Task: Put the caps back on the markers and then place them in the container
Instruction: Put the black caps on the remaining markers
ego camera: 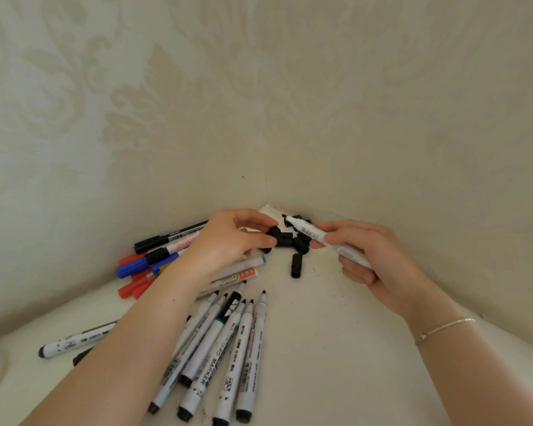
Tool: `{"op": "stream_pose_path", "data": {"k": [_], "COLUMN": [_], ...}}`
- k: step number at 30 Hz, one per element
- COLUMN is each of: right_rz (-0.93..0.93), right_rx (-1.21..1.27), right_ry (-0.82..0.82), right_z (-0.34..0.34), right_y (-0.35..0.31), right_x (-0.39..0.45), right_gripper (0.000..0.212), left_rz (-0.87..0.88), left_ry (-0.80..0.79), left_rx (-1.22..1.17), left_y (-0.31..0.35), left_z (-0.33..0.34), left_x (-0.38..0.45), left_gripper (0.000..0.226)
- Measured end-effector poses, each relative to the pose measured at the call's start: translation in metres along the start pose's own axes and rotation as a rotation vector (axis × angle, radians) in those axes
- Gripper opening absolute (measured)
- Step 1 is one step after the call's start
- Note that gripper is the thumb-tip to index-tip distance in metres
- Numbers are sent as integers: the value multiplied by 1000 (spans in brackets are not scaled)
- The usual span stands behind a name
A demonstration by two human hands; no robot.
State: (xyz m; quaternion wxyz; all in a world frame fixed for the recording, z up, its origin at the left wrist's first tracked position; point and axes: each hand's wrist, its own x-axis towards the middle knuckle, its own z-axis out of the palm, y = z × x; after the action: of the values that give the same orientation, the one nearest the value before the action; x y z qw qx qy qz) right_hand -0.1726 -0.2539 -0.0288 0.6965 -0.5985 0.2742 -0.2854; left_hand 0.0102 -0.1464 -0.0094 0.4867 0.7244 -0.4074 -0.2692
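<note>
My right hand (373, 256) grips an uncapped white marker (313, 233), its black tip pointing left toward the wall corner. My left hand (228, 241) pinches a black cap (274, 231) between thumb and fingers, just left of the marker's tip. A pile of loose black caps (296, 241) lies in the corner between both hands, one cap (296, 265) apart in front. Several uncapped white markers (225, 348) lie fanned out on the white surface below my left forearm.
Capped black, blue and red markers (142, 262) lie heaped at the left by the wall. Another white marker (74, 339) lies at far left. Patterned cream walls meet in a corner (266, 192) behind the caps. No container shows in view.
</note>
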Motion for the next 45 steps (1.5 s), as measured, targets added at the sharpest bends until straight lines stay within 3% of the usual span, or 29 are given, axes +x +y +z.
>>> {"op": "stream_pose_path", "data": {"k": [10, 15, 24, 31, 37, 45], "right_rz": [-18, -42, -47, -35, -35, -128], "right_rx": [-24, 3, -32, -88, -139, -213], "right_ry": [-25, -6, -46, -17, 4, 60], "right_z": [3, 1, 4, 7, 12, 17], "right_y": [-2, -2, -5, -4, -2, -3], "right_x": [-3, -1, -2, -3, -4, -7], "right_gripper": [23, 24, 24, 22, 22, 20], "left_rz": [0, -128, -197, -183, -142, -56], "left_ry": [26, -74, 6, 3, -21, -18], "left_rx": [-79, -408, -704, -654, -440, -349], "left_y": [6, 4, 6, 8, 11, 13], "left_z": [0, -2, -1, 4, 12, 21], "left_x": [-3, -1, 1, -1, -6, -11], "left_gripper": [23, 19, 10, 6, 12, 16]}}
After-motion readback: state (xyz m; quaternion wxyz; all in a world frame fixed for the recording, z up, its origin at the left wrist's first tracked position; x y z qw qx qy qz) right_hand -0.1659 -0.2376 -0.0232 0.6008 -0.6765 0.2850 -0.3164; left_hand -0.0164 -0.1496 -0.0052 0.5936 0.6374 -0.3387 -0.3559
